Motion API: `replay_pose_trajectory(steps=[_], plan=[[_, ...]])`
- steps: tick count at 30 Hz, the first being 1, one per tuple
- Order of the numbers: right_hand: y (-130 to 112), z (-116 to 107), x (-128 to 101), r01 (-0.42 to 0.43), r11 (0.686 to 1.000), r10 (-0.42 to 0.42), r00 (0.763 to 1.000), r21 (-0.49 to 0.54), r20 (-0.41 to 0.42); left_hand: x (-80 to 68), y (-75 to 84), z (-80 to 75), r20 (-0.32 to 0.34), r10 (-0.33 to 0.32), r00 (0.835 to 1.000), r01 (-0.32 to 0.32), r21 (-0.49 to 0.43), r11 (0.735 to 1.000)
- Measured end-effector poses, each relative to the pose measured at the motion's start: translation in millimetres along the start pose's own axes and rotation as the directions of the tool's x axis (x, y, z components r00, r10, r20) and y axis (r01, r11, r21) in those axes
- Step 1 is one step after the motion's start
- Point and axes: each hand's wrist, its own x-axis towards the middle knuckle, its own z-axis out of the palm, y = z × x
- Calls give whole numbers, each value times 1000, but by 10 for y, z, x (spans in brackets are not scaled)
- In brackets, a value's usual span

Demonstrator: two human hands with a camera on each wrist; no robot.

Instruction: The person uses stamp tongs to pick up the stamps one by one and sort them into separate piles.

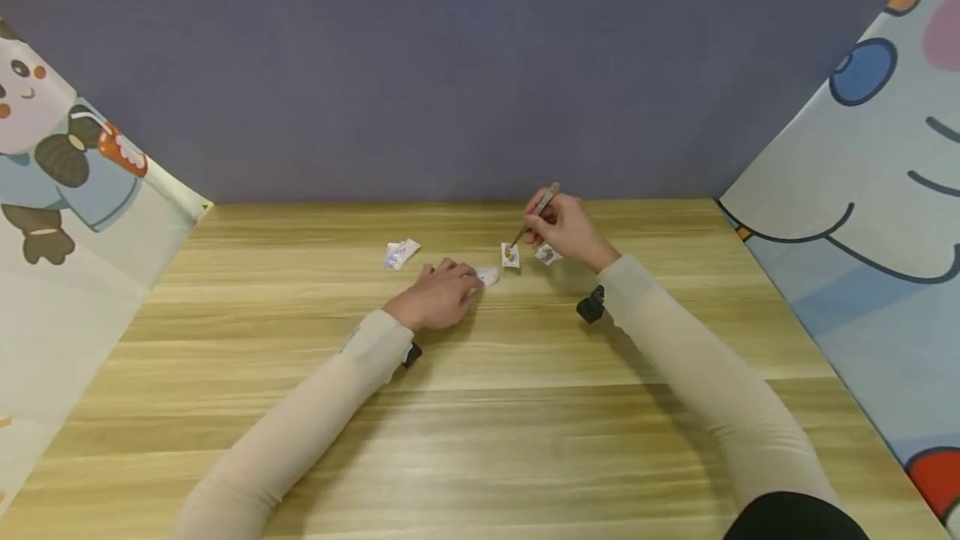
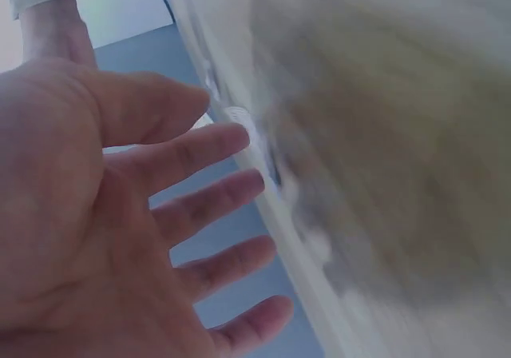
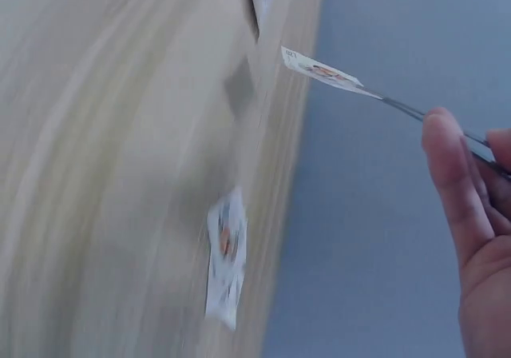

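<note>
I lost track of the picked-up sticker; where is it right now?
In the head view the sticker hangs from the tweezers in the right hand, just above the table, right of the left hand.

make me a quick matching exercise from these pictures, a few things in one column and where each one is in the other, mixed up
Things:
1. tweezers
2. small card with a picture
3. pair of pale cards
4. left hand

Places or states:
a. lying alone on the wooden table, left of both hands
b. pinched in the right hand
c. resting palm down on the table, fingers by a white slip
d. held at the tweezer tips, lifted off the table

Pairs: 1-b, 2-d, 3-a, 4-c
</note>
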Motion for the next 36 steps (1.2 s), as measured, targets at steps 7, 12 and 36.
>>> replay_pose_trajectory(steps=[7, 12, 36], plan=[[290, -246, -66, -59, 998, 63, 991, 30, -119, 268, 229, -29, -9, 49, 999, -48, 13, 999], [681, -316, -52, -82, 997, 83, 983, 11, -164, 533, 426, -10, 19, 7, 1000, -8, 54, 999], [565, -353, -185, -126, 992, 125, 988, -11, -91, 861, 688, 40, 101, -43, 994, 28, 145, 989]])
